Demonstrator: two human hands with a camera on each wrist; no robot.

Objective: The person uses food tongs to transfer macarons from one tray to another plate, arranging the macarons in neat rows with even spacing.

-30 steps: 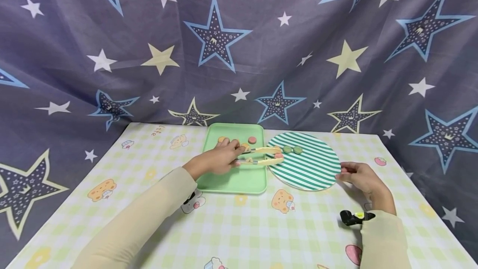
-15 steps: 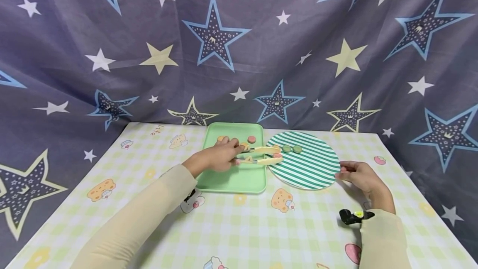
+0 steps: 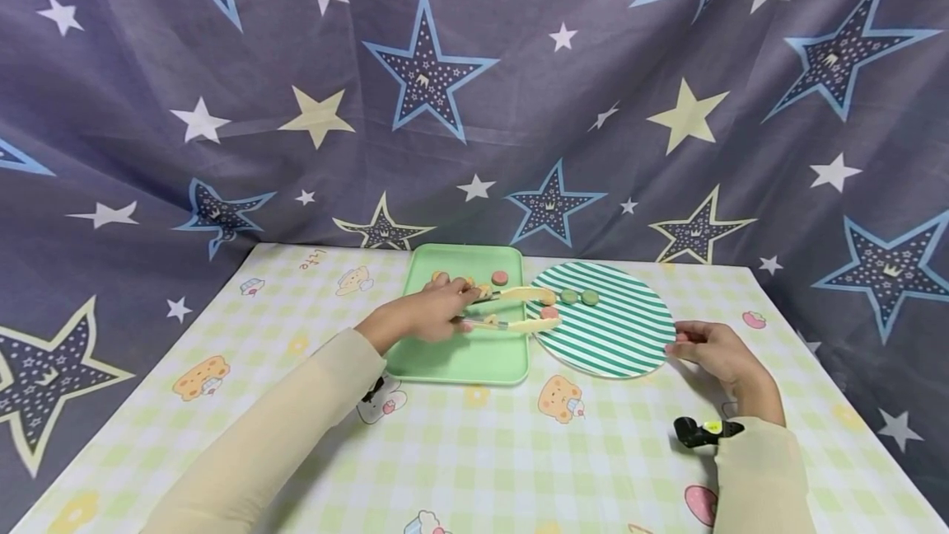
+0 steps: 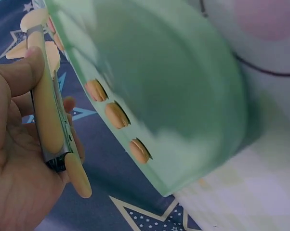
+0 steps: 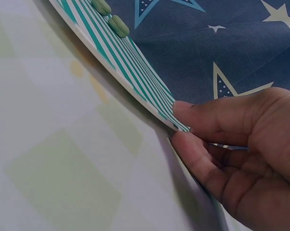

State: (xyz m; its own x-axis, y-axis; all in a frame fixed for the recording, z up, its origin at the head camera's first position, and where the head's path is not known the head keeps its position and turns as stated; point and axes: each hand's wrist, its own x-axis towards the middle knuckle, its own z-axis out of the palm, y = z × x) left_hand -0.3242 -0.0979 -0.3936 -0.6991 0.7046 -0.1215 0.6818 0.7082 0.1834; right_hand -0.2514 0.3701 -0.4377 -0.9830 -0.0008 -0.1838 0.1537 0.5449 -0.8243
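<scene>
My left hand (image 3: pixel 437 310) grips a pair of tongs (image 4: pixel 47 96) with cream ends above the green tray. The tong arms stand apart, their tips over the left edge of the striped round plate (image 3: pixel 615 336). Between the tips, a pink macaron (image 3: pixel 549 313) shows beside an orange macaron (image 3: pixel 549 299). Two green macarons (image 3: pixel 580 297) sit in line with them on the plate. At the plate's right edge, my right hand (image 3: pixel 715 350) pinches the rim between thumb and fingers; the right wrist view shows the thumb (image 5: pixel 203 115) on top.
On the green tray (image 3: pixel 460 365) a pink macaron (image 3: pixel 500 278) lies near the back right. Several orange macarons (image 4: pixel 117 115) lie in a row there, partly hidden by my left hand in the head view. A starry curtain (image 3: pixel 474 105) hangs behind the table.
The tong arms have spread wider, and the pink macaron now shows between their tips. My left hand has shifted slightly left. My right hand stays at the plate's rim.
</scene>
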